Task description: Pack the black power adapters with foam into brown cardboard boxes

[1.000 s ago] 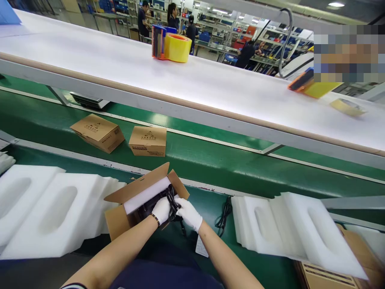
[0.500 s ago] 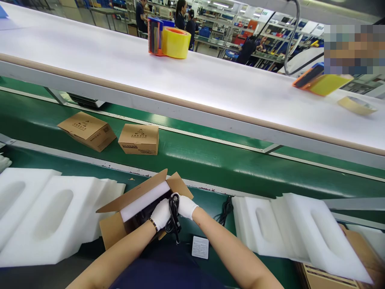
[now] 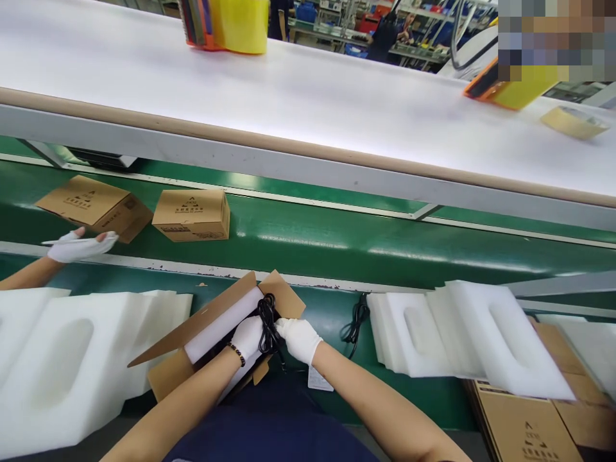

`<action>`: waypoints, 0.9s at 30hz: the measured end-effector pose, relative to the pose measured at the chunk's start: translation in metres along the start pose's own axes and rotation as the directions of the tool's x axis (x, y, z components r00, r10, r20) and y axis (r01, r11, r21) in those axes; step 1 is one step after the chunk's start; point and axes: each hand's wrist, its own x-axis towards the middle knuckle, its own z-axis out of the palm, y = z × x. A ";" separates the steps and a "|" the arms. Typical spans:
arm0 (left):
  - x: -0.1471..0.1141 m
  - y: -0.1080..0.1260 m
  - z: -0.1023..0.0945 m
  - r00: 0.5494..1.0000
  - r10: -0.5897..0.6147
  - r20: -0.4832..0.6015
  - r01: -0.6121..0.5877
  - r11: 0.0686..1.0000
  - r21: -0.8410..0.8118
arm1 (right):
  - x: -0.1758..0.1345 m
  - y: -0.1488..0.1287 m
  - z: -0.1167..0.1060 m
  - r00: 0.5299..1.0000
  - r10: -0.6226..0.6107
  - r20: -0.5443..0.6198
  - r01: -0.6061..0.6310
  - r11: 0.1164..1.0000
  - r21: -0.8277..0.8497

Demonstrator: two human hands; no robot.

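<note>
Co-worker's gloved hand (image 3: 83, 248) has entered at left, by closed carton (image 3: 94, 204). Right hand (image 3: 299, 340) pinches black cable (image 3: 267, 321) over open box (image 3: 212, 314); left hand (image 3: 248, 336) at cable, grip unclear. White foam (image 3: 110, 340) crowds box's left.

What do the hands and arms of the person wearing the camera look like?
The left hand and right hand wear white gloves with no markings I can see. A dark beaded bracelet circles the left wrist. No sleeves cover the forearms where they show, and the clothing on the body is dark navy.
</note>
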 end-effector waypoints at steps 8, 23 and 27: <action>-0.010 -0.190 -0.222 0.977 -0.039 -0.209 0.065 0.990 0.122 | -0.001 -0.003 -0.013 0.999 -0.023 0.026 0.021 0.997 0.073; -0.056 0.108 0.157 0.947 0.320 -0.024 -0.294 0.896 0.333 | 0.017 -0.036 -0.034 0.943 0.332 0.026 -0.330 0.922 0.200; -0.055 0.105 0.182 0.928 0.371 -0.018 -0.339 0.866 0.368 | 0.042 -0.038 -0.056 0.940 0.338 -0.032 -0.327 0.927 0.183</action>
